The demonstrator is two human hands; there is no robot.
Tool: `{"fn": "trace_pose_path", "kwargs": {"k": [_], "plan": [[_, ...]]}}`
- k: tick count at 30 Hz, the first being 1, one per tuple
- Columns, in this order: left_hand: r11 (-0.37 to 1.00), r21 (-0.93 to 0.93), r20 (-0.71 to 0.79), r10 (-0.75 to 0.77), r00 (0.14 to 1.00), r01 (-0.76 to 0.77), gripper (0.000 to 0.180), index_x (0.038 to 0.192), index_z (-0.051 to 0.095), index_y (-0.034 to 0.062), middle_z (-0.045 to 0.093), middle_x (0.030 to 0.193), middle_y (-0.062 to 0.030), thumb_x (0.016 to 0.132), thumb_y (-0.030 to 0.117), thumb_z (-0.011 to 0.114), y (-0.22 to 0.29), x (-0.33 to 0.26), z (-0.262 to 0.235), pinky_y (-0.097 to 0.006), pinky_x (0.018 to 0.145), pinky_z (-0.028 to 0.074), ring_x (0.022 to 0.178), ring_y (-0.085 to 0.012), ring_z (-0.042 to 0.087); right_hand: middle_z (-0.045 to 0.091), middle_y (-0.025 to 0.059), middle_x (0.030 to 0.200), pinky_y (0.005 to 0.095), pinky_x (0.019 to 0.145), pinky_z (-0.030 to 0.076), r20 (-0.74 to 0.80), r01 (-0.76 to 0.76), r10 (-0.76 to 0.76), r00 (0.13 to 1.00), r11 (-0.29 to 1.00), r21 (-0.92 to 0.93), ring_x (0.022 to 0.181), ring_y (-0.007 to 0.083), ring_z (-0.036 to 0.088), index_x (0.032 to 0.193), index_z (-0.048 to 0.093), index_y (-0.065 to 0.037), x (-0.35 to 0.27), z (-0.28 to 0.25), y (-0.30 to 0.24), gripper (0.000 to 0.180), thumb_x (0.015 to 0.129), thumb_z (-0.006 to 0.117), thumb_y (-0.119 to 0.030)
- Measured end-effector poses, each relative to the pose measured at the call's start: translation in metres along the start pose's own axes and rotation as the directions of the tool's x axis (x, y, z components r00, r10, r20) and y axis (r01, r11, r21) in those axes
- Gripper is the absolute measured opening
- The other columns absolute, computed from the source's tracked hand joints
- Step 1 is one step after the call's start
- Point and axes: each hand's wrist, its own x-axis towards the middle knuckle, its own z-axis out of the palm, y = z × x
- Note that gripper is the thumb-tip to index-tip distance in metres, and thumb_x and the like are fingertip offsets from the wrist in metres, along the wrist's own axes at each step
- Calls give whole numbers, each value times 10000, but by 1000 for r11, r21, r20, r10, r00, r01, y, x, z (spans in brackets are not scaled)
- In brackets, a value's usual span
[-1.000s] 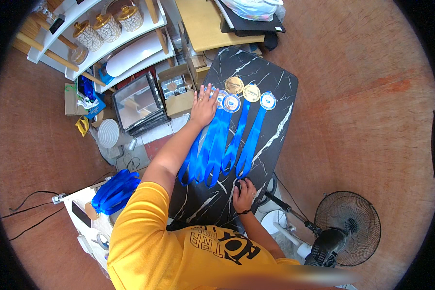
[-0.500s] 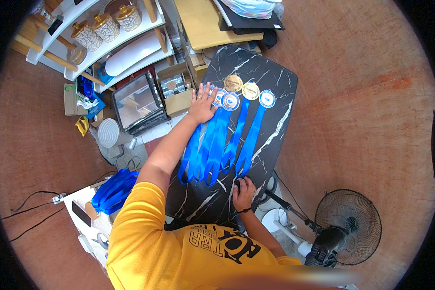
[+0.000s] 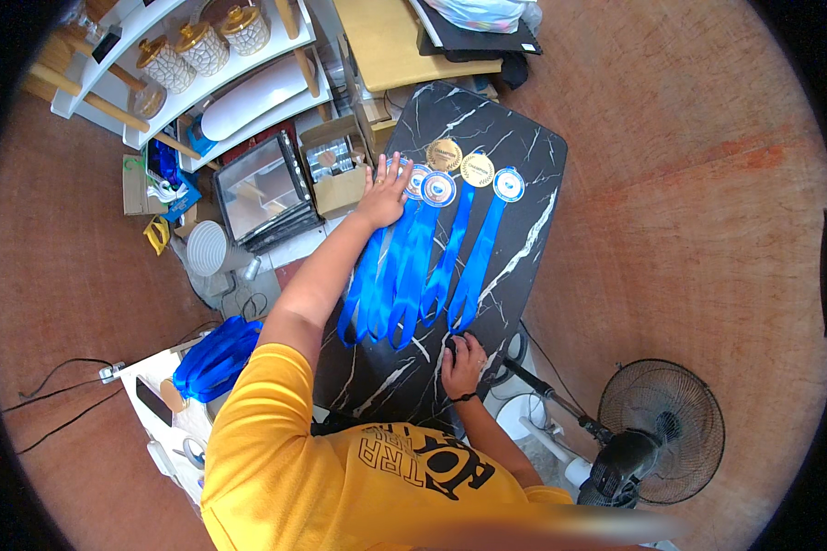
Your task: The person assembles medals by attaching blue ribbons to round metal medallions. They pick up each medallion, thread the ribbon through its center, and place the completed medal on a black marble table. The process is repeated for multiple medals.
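Observation:
My left hand (image 3: 386, 193) is open, its fingers spread flat over the leftmost medals at the far part of the table. Beside its fingertips lies a blue-rimmed medal (image 3: 438, 189), overlapping others that the hand partly covers. To the right are a gold medal (image 3: 444, 155), another gold medal (image 3: 477, 169) and a round white-and-blue medal (image 3: 508, 185). Their blue ribbons (image 3: 409, 275) run side by side toward me. My right hand (image 3: 465, 367) rests near the right table edge, fingers apart and slightly bent, just below a ribbon's looped end. Something dark shows by its fingertips.
The medals lie on a black marble-patterned table (image 3: 368, 386). A black fan (image 3: 662, 432) stands at the right. More blue ribbons (image 3: 216, 358) lie on a white surface at the left. Beyond are an open cardboard box (image 3: 340, 193), stacked black frames (image 3: 265, 188) and a white shelf (image 3: 239, 69).
Hardly anything differs. My left hand has shifted very slightly toward the far side over the medals; my right hand stays at the table edge.

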Motion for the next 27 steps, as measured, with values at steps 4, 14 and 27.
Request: {"fn": "trace_pose_path", "kwargs": {"k": [4, 14, 27], "plan": [[999, -39, -116, -28, 993, 23, 772, 1577, 145, 185, 78, 1644, -138, 943, 344, 555, 10, -19, -6, -639, 1162, 39, 1509, -387, 20, 546, 166, 1268, 484, 976, 353, 20, -10, 9, 1000, 1000, 12, 1147, 356, 507, 1201, 609, -78, 0, 0, 1, 343, 878, 639, -189], [994, 60, -80, -86, 993, 91, 653, 1569, 166, 128, 120, 1644, -96, 1001, 303, 438, 16, -46, 17, -677, 1142, 40, 1511, -348, 90, 534, 160, 1280, 488, 990, 349, 9, 10, -10, 1000, 1000, 3, 1163, 357, 491, 1203, 605, -72, -2, 1, 3, 342, 884, 631, -194], [999, 41, -102, -13, 995, 17, 625, 1560, 194, 120, 134, 1642, -80, 996, 245, 434, 8, -43, 14, -679, 1145, 39, 1510, -321, 119, 540, 160, 1274, 486, 981, 351, 23, 6, -6, 1000, 1000, 15, 1157, 357, 496, 1187, 620, -82, -1, 0, 2, 322, 892, 618, -212]]}}
